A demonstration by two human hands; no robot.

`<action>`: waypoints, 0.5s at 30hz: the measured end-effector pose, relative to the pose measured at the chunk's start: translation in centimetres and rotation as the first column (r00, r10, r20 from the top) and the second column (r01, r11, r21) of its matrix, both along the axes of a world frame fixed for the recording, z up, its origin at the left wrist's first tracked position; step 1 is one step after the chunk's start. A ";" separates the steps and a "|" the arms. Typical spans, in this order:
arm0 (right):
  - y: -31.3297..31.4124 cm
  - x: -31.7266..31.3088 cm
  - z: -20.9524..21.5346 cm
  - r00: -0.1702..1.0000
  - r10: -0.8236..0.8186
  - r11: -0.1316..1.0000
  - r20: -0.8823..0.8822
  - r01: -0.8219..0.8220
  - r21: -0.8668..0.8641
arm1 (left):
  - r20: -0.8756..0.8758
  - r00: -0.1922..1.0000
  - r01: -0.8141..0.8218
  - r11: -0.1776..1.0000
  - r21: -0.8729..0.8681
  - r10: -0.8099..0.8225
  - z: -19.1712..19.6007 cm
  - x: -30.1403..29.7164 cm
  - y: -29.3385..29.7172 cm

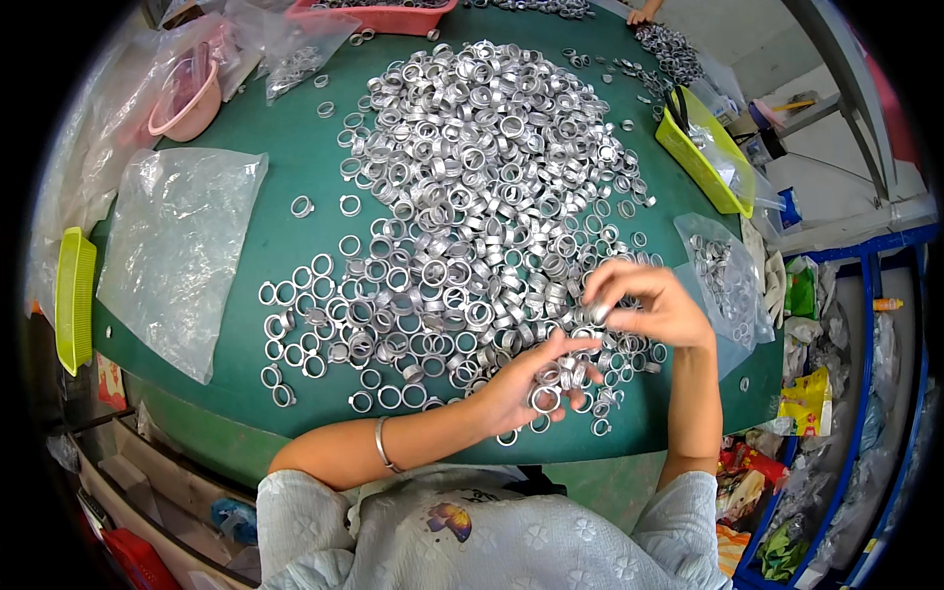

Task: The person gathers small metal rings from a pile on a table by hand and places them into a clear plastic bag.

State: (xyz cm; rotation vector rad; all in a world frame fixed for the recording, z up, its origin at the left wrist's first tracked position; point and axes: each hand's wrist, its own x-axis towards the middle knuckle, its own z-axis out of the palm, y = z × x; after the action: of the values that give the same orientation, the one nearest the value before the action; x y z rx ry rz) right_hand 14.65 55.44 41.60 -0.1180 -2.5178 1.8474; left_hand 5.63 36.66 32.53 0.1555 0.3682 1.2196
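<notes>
A large heap of silver metal rings (482, 147) covers the middle of the green table, many with a small tab on the rim. My left hand (531, 382) is palm up near the front edge, its fingers curled around several of these rings. Just to the right and slightly farther, my right hand (644, 300) is bent over the heap, thumb and fingertips closed on a metal ring (599, 313). More rings lie loose on the table below and around both hands.
A clear plastic bag (182, 246) lies flat at left, beside a yellow-green basket (76, 300). A pink basin (189, 103) and red tray (379, 18) stand at the back. At right are a lime bin (703, 152) and a bag of rings (723, 285). Another person's hand (644, 14) shows far right.
</notes>
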 end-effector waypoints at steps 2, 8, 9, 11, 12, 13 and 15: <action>-0.7 -0.4 0.3 0.990 0.112 0.988 0.082 -0.120 0.101 | 0.046 0.996 -0.070 0.997 -0.014 0.070 -0.3 0.1 0.0; 1.9 -2.5 -4.3 0.901 -0.383 0.689 -0.206 0.427 0.585 | 0.030 0.997 -0.075 0.997 -0.032 0.076 -0.2 -0.1 0.3; 1.5 -2.5 -5.5 0.900 -0.391 0.601 -0.191 0.408 0.687 | 0.073 0.994 -0.071 0.995 -0.063 0.076 -0.1 -0.1 0.2; 0.3 -2.6 -6.9 0.918 -0.375 0.598 -0.132 0.348 0.722 | 0.134 0.989 -0.054 0.995 -0.084 0.065 -0.2 -0.4 0.1; -0.6 -2.7 -6.6 0.912 -0.398 0.632 -0.097 0.350 0.692 | 0.167 0.984 -0.054 0.994 -0.090 0.069 -0.4 -0.6 0.1; -1.1 -2.3 -5.1 0.932 -0.361 0.693 -0.031 0.290 0.660 | 0.168 0.983 -0.059 0.996 -0.072 0.071 -0.5 -0.8 0.2; -1.5 -1.1 -3.4 0.971 -0.235 0.799 0.038 0.171 0.576 | 0.180 0.981 -0.060 0.997 -0.042 0.066 -0.7 -0.7 0.1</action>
State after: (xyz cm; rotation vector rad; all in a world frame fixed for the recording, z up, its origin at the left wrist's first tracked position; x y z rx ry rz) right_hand 13.58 53.97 38.17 -0.4644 -2.8680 0.9713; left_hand 4.88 36.75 31.79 0.0011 0.2378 1.2779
